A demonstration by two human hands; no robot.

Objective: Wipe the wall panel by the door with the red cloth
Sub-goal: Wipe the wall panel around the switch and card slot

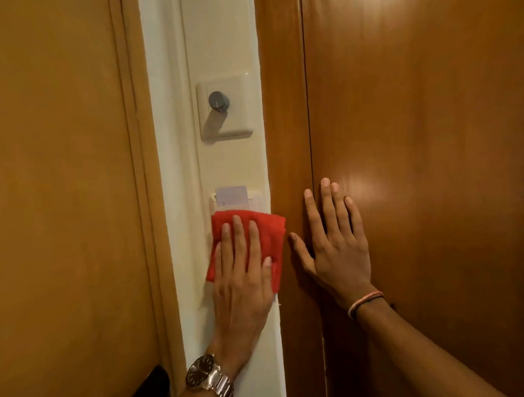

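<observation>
A narrow cream wall panel (229, 169) runs top to bottom between two brown wooden surfaces. My left hand (242, 278), with a metal watch on the wrist, lies flat on the red cloth (270, 234) and presses it against the panel. The cloth sits just under a key-card holder (256, 201) with a white card (231, 195) sticking up from it. My right hand (337, 243) rests open and flat on the wooden surface (419, 159) to the right, fingers spread, with bands around the wrist.
A cream switch plate (238, 114) with a grey round knob (218, 101) is fixed higher on the panel. A brown wooden door (56, 178) fills the left side. A black handle (149, 392) shows at the lower left.
</observation>
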